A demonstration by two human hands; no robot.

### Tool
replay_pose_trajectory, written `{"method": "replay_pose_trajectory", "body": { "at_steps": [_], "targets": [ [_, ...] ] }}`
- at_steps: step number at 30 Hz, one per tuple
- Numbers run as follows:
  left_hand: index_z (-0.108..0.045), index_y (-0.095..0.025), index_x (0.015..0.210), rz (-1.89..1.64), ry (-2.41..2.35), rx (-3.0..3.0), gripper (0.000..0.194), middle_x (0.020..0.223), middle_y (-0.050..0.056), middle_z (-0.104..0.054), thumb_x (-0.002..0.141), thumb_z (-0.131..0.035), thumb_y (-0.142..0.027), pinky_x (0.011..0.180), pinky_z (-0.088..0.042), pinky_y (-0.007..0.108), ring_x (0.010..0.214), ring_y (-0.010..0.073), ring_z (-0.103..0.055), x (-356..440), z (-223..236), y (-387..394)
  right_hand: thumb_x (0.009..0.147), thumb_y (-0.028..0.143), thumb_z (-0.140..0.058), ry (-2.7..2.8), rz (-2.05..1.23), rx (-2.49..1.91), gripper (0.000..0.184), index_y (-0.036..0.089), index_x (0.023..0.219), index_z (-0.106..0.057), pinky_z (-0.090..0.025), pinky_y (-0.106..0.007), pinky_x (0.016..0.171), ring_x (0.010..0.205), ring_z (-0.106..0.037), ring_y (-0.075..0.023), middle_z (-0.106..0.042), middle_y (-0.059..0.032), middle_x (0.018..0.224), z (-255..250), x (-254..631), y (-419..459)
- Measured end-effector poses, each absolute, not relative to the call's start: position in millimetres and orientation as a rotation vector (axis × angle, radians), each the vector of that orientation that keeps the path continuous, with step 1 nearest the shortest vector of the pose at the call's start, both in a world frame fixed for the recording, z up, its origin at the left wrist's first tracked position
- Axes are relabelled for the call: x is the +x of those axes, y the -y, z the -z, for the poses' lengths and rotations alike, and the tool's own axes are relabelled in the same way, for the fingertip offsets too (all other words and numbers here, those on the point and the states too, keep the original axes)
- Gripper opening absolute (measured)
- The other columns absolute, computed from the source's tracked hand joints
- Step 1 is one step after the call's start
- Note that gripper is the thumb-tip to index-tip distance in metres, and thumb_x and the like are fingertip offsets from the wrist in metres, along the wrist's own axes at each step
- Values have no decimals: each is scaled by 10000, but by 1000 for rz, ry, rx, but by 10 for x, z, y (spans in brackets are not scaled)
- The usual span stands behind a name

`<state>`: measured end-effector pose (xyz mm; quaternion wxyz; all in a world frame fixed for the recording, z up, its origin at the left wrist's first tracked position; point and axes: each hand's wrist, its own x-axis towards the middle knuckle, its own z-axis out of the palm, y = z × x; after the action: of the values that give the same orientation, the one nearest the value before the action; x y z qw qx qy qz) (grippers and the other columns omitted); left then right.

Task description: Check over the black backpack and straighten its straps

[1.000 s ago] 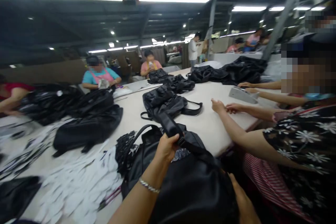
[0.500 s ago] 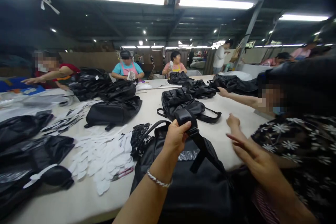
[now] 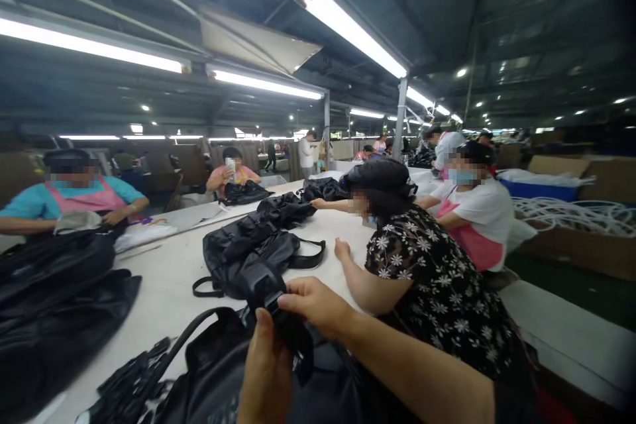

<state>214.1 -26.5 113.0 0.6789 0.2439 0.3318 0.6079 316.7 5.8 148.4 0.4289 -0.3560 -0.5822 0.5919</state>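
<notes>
A black backpack [image 3: 213,371] lies at the near edge of the long white table [image 3: 163,291], right in front of me. My left hand [image 3: 265,371] is closed around its black shoulder strap [image 3: 271,295], thumb up along the strap. My right hand [image 3: 318,305] reaches in from the right and pinches the same strap near its top, fingers curled over it. A thin black handle loop [image 3: 199,328] arches over the bag's left side.
Another black backpack [image 3: 253,255] lies mid-table, more bags at the left [image 3: 54,291] and far end. A person in a black flowered top [image 3: 437,285] sits close on my right, forearm on the table. Other workers sit across and beyond. Cardboard boxes [image 3: 571,238] stand right.
My view has swung up and to the right. My right hand, free and open half a second ago, has come across and closed on the strap that my left hand keeps holding.
</notes>
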Motion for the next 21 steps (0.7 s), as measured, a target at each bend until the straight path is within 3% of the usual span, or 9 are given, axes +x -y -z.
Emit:
{"method": "replay_pose_trajectory", "body": {
  "at_steps": [4,8,12,17,21],
  "targets": [
    [-495,-219,1055,-1346,-800,606,616,856,46,-635,501,-757,-273,637,-493,272,726,189,-614,2379,-987,269,622,402,-640,1511,-1378,-969,298,128,630,-522,-285,-193,461,463,-392,-59,-450,51,511,-1583,3193,-121],
    [-577,-117,838,-1194,-837,732,432,658,65,-633,475,-754,-270,575,-457,263,532,145,-568,2386,-816,172,586,438,-660,1431,-1490,-919,348,129,694,-540,-364,-219,510,540,-496,-106,-535,18,590,-1589,3162,-136],
    [-582,-106,727,-1140,-828,801,321,657,78,-637,492,-725,-271,635,-448,270,595,161,-579,2355,-609,87,590,428,-662,1246,-1514,-767,370,121,758,-542,-406,-242,590,611,-556,-128,-578,-11,653,-1554,3186,-84],
    [-556,-127,792,-986,-702,1063,294,639,40,-607,615,-637,-348,524,-389,249,508,120,-504,2433,-481,238,746,329,-557,1012,-1554,-690,220,118,804,-534,-456,-309,674,701,-598,-170,-617,-60,721,-1461,3569,175],
    [-609,-132,856,-598,-601,1428,234,858,65,-621,647,-583,-235,773,-408,320,824,202,-549,2581,-496,453,813,304,-467,801,-1606,-814,179,134,856,-502,-487,-350,595,618,-602,-183,-630,-81,714,-1363,3903,401]
  ]
}}
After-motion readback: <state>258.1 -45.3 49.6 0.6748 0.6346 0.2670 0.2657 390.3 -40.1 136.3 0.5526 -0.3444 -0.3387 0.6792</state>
